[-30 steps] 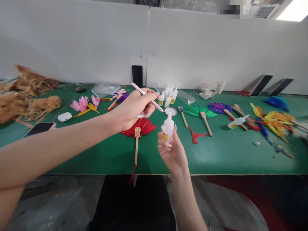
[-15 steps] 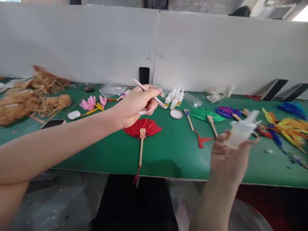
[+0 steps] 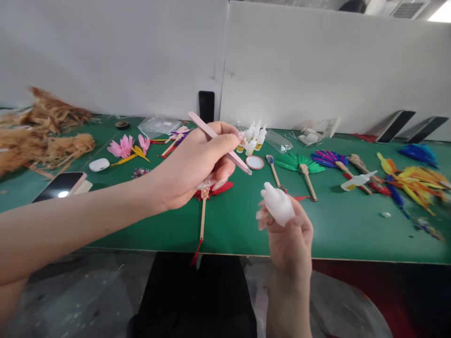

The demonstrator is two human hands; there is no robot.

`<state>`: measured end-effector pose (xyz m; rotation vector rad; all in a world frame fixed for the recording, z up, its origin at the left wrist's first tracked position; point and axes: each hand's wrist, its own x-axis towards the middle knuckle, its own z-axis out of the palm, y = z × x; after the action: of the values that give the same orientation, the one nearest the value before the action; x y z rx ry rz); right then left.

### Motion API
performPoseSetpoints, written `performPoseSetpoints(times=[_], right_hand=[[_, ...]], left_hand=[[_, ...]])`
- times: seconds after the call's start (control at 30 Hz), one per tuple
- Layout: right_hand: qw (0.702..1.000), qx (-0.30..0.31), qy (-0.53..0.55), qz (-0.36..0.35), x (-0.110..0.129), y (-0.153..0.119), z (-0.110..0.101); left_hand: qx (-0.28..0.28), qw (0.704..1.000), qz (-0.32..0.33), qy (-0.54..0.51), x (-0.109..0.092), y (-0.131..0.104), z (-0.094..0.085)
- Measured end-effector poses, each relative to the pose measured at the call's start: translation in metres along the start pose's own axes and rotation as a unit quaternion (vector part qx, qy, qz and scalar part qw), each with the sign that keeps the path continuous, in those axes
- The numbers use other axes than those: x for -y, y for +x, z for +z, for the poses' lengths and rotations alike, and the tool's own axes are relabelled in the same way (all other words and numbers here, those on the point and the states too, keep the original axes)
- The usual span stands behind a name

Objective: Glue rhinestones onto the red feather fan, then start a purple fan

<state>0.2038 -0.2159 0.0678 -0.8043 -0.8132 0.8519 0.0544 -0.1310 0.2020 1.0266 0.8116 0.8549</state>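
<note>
My left hand (image 3: 207, 162) grips a pair of pink tweezers (image 3: 225, 145), whose tip points down and right. Below that hand lies a red feather fan (image 3: 202, 220) with a wooden handle and red tassel; the hand covers most of its feathers. To the right, above the table, my right hand (image 3: 289, 234) has its fingers closed around a white glue bottle (image 3: 279, 204), tilted with its tip toward the upper left. A small dish with a red rim (image 3: 254, 163) sits between the hands, farther back. Behind it stand several small glue bottles (image 3: 251, 146).
Green (image 3: 303, 164) and purple (image 3: 329, 158) feather fans lie right, near a separate glue bottle (image 3: 358, 180) and yellow-orange feathers (image 3: 416, 180). Left are pink feathers (image 3: 121, 146), a phone (image 3: 61, 185), a white case (image 3: 99, 165) and brown fibre (image 3: 52, 148). White panels (image 3: 141, 56) stand behind.
My right hand has moved left with the glue bottle toward my left hand. Another glue bottle now shows on the table where the right hand was. The left hand keeps the tweezers.
</note>
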Motion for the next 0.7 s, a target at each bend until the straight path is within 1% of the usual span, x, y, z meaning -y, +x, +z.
performPoseSetpoints(times=[0.07,0.17,0.33,0.43,0.53,0.7], right_hand=[[1.0,-0.001,-0.003,0.003,0.0,-0.001,0.002],[1.0,-0.003,0.002,0.004,-0.001,-0.003,0.005],[1.0,0.009,0.013,-0.001,0.0,-0.004,0.009],[0.999,0.015,0.028,0.0,-0.001,-0.004,0.01],[0.999,0.013,0.045,0.007,-0.001,-0.006,0.012],[0.997,0.018,0.076,0.02,-0.003,-0.009,0.014]], left_hand=[[0.007,0.999,-0.019,-0.035,0.002,-0.002,0.002],[0.023,0.998,-0.018,-0.057,0.005,-0.004,0.004],[0.036,0.999,0.005,-0.015,0.006,-0.009,0.007],[0.043,0.999,-0.02,-0.001,0.006,-0.013,0.01],[0.048,0.998,-0.047,-0.015,0.007,-0.016,0.012],[0.046,0.997,-0.049,-0.032,0.009,-0.017,0.015]])
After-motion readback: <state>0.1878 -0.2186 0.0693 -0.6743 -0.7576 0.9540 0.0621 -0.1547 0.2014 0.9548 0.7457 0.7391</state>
